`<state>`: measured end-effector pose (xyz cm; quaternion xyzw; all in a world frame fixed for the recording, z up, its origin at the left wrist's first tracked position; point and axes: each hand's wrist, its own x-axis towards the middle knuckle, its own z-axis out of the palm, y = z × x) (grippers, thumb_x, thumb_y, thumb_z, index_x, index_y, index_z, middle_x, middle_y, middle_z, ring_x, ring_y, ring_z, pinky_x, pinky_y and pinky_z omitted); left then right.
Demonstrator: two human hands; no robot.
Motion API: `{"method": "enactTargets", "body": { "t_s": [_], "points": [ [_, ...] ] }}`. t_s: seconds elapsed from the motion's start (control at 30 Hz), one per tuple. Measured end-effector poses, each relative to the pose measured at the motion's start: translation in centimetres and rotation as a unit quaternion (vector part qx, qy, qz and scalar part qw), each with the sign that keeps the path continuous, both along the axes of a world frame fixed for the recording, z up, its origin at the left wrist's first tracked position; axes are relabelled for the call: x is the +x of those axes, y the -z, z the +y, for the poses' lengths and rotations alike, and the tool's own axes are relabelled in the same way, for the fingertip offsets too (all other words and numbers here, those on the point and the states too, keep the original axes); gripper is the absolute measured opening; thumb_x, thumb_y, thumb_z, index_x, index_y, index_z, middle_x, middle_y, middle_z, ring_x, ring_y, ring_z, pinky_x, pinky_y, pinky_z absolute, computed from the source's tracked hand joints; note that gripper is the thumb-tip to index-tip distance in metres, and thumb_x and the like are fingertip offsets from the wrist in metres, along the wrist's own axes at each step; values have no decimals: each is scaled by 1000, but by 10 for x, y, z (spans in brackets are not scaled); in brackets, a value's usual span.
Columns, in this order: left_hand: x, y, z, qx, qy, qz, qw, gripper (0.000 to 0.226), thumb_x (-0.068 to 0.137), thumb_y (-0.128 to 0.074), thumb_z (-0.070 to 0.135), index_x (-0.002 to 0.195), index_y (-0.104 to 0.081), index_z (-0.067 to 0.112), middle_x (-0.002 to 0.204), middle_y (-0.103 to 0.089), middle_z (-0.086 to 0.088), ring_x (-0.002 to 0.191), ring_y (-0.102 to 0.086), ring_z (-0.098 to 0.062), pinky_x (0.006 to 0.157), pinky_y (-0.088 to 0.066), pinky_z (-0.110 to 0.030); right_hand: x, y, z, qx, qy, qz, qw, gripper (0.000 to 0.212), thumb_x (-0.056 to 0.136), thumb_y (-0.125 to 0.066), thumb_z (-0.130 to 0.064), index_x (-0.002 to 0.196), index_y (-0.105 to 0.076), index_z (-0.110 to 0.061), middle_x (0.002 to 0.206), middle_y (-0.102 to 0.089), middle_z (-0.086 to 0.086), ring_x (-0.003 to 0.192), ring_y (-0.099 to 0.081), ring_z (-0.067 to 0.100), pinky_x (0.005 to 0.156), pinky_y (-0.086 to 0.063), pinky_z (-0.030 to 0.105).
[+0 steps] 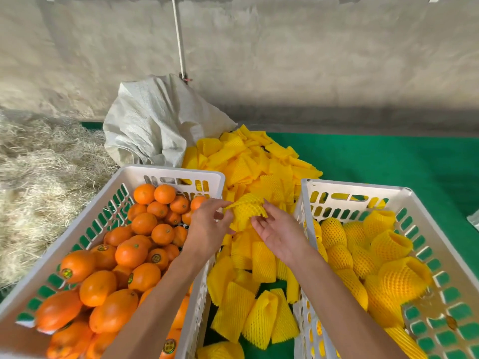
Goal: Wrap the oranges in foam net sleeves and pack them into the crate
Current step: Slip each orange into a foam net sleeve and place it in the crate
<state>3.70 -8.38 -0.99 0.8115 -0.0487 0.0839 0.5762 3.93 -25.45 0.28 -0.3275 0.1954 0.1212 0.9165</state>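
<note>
Between the two crates, both my hands hold one yellow foam net sleeve (245, 211) above the heap. My left hand (207, 226) pinches its left edge with fingertips. My right hand (278, 230), palm up, pinches its right side. I cannot tell whether an orange is inside it. A white crate (171, 174) on the left is full of bare oranges (145, 224), some with stickers. The white crate (355, 189) on the right holds several sleeved oranges (334, 233).
A big heap of loose yellow sleeves (259, 161) runs between the crates over the green table cover (388, 156). A crumpled white woven sack (153, 125) stands behind the left crate. Dry straw (39, 177) lies at the far left, a grey wall behind.
</note>
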Motion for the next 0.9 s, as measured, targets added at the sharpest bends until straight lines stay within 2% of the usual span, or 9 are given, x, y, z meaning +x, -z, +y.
{"method": "enactTargets", "body": {
  "t_s": [0.07,0.13,0.23,0.4,0.53,0.63,0.77,0.83,0.9],
  "points": [
    [-2,-5,4,-165,21,131,977,20,103,-60,12,107,-70,-4,94,-68,-15,77,-71,-25,65,-62,-34,0,0,2,7,-21,2,1000,15,101,-57,-10,112,-67,-6,110,-74,16,97,-71,25,69,-62,33],
    [-5,-11,8,-346,60,281,893,25,102,-61,19,116,-69,0,100,-69,-14,86,-67,-22,71,-62,-33,-1,2,2,-2,-48,0,999,18,101,-57,-13,114,-68,-8,107,-76,16,94,-74,27,70,-61,36],
    [-12,-11,12,-450,101,361,811,32,94,-64,29,121,-66,11,108,-66,-9,96,-62,-19,81,-59,-33,-2,4,4,-16,-77,-19,997,23,100,-59,-21,119,-66,-9,104,-78,14,91,-77,26,69,-62,35],
    [-16,-5,11,-449,71,317,832,41,105,-53,34,131,-63,4,127,-66,-14,120,-58,-30,99,-55,-42,-5,9,0,-58,-148,-122,980,41,98,-62,-32,132,-62,-9,132,-68,13,123,-65,26,101,-55,41],
    [-13,2,31,-224,-26,149,963,27,108,-54,17,120,-65,-4,115,-70,-25,99,-71,-30,90,-62,-43,-6,13,1,-123,-142,-136,973,45,88,-71,-21,131,-61,-14,129,-70,8,119,-68,23,94,-54,38],
    [-14,7,64,106,-61,94,988,21,107,-54,23,107,-66,6,96,-68,-9,90,-67,-27,78,-58,-40,-7,16,3,-172,-123,-130,969,39,79,-76,-20,117,-65,-20,121,-74,5,111,-71,19,88,-53,36],
    [-26,13,105,456,103,265,844,21,99,-59,22,117,-63,11,105,-63,-8,89,-60,-24,68,-51,-35,-8,19,5,-228,-96,-118,962,28,80,-79,-19,104,-65,-23,104,-79,-1,99,-75,15,78,-55,32],
    [-39,8,111,525,155,329,770,29,97,-60,27,121,-62,13,110,-62,-8,87,-59,-24,61,-44,-30,-7,22,5,-246,-92,-116,958,26,83,-78,-16,103,-64,-25,99,-79,-4,94,-76,13,77,-56,33],
    [-46,5,110,554,168,331,746,36,99,-56,33,127,-61,11,124,-60,-10,107,-60,-28,72,-47,-34,-6,23,5,-257,-94,-113,955,28,85,-78,-16,105,-63,-25,99,-79,-5,93,-76,13,76,-57,33]
  ]
}}
